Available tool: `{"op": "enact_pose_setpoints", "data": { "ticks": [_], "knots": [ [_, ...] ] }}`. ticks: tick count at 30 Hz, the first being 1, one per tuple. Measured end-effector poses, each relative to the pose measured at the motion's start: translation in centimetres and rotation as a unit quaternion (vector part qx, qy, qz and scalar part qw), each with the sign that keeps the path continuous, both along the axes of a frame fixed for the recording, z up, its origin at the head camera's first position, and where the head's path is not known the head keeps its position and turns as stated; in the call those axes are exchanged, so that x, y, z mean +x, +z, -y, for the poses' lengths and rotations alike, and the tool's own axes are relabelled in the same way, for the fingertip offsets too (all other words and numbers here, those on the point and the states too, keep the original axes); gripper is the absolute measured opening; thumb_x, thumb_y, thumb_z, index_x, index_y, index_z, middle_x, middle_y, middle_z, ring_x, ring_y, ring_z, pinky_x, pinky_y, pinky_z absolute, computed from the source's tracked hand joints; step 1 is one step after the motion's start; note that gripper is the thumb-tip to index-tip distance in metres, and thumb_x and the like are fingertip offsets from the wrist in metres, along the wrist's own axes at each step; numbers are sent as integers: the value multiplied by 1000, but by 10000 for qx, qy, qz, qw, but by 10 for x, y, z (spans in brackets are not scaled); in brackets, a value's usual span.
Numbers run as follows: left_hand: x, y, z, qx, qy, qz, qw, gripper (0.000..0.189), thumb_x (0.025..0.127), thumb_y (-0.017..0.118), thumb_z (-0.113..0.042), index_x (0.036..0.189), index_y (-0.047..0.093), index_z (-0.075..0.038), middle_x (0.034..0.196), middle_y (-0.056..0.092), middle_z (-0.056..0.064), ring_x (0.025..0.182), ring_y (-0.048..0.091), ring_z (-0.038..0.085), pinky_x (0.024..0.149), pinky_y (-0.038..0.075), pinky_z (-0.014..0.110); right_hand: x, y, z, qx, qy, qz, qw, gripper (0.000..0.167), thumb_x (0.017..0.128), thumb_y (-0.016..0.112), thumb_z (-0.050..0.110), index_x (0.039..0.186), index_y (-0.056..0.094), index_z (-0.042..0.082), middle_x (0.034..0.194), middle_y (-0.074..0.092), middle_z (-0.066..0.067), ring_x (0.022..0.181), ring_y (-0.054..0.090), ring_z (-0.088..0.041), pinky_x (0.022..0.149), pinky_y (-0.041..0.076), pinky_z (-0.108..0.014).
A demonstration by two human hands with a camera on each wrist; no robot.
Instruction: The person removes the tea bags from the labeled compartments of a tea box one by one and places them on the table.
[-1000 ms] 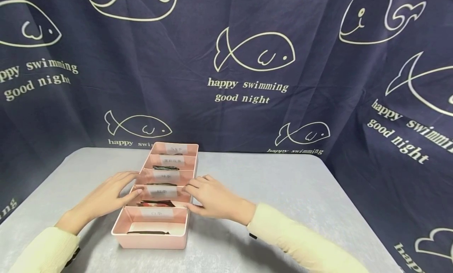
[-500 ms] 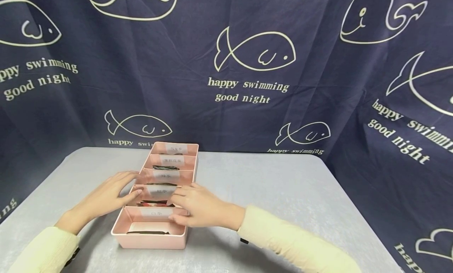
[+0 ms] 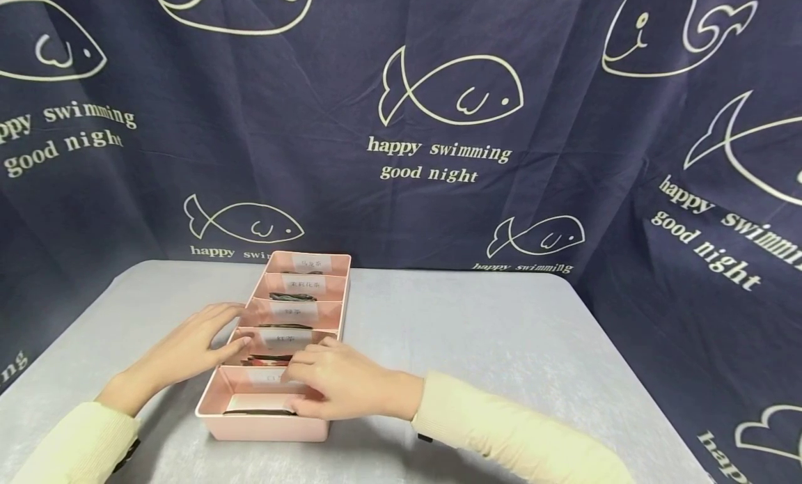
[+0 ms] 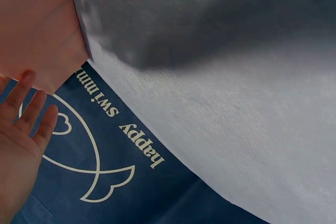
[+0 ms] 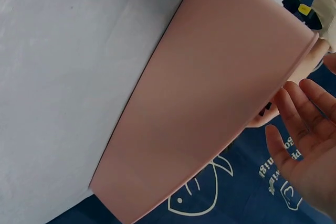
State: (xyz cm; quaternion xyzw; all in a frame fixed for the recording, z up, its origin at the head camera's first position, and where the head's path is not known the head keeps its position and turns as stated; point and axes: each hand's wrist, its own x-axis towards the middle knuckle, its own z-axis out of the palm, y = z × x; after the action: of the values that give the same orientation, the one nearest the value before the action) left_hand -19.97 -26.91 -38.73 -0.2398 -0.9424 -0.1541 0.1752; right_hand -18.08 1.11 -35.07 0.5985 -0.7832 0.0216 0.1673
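A long pink divided box [image 3: 269, 430] stands on the table, its compartments carrying white labels with Chinese tea names. My left hand [image 3: 188, 345] touches the box's left rim, fingers stretched; in the left wrist view the left hand [image 4: 23, 135] shows nothing held. Over the right rim, my right hand [image 3: 347, 383] hovers above the two nearest compartments with loosely bent fingers. The right hand [image 5: 307, 135] looks relaxed in its wrist view. A thin dark packet [image 3: 260, 412] lies in the nearest compartment; red and black packets [image 3: 266, 360] stand in the second, partly covered by the right hand.
Farther compartments hold a dark-edged packet [image 3: 285, 325] and green-black packets [image 3: 292, 297]. The pale grey table [image 3: 470, 345] extends to both sides of the box. Behind it hangs a navy cloth [image 3: 338, 87] printed with fish and lettering.
My right hand has moved left and nearer, from the right rim by the second compartment to over the nearest compartment. The left hand and box have stayed in place.
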Motion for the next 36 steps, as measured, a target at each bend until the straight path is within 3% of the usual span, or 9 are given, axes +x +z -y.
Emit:
{"op": "enact_pose_setpoints", "data": {
  "ticks": [7, 14, 36],
  "knots": [
    [-1, 0, 0, -29, -6, -63, 10000, 47, 82, 64, -32, 118, 56, -3, 119, 57, 16, 113, 49, 36, 93, 39, 53, 4, -4, 2, 59, 92, -86, 9999, 24, 87, 52, 44, 92, 58, 22, 81, 54, 16, 77, 48, 1, 68, 34, -15],
    [-1, -1, 1, -88, 22, -135, 9999, 47, 81, 65, -32, 116, 56, -1, 118, 57, 17, 112, 50, 36, 92, 40, 53, 6, -9, 4, 106, 141, 61, 9998, 26, 88, 52, 42, 101, 62, 23, 90, 60, 17, 86, 52, 3, 75, 37, -14],
    [-3, -3, 0, -453, 160, -142, 9987, 50, 82, 63, -31, 117, 54, 4, 117, 56, 21, 113, 48, 38, 95, 36, 52, 7, -12, 5, 38, 169, -25, 9998, 15, 90, 51, 34, 95, 61, 23, 84, 59, 17, 80, 52, 2, 74, 37, -15]
  ]
}}
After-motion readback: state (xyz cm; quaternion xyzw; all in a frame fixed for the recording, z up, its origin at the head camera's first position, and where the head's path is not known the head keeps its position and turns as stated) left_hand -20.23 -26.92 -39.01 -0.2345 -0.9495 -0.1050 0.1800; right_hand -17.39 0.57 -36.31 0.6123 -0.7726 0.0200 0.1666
